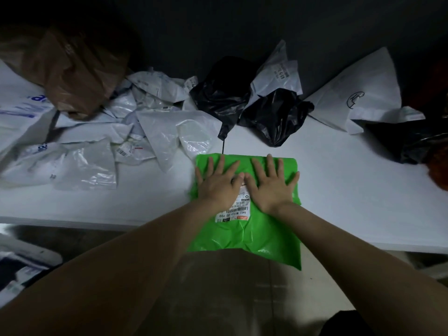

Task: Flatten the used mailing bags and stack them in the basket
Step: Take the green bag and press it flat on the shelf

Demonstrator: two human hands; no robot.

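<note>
A bright green mailing bag (264, 236) with a white shipping label (232, 213) lies on the white table (339, 190), its near end hanging over the front edge. My left hand (219, 184) and my right hand (272, 184) both press flat on the bag's far half, fingers spread, thumbs almost touching. Neither hand holds anything. No basket can be clearly made out.
Crumpled white mailing bags (97, 141) cover the table's left side, with a brown paper bag (75, 76) behind them. Black plastic bags (271, 112) sit at the back centre and a black bag (412, 139) at the right. A white bag (358, 93) leans at back right. More bags (21, 267) lie at lower left below the table.
</note>
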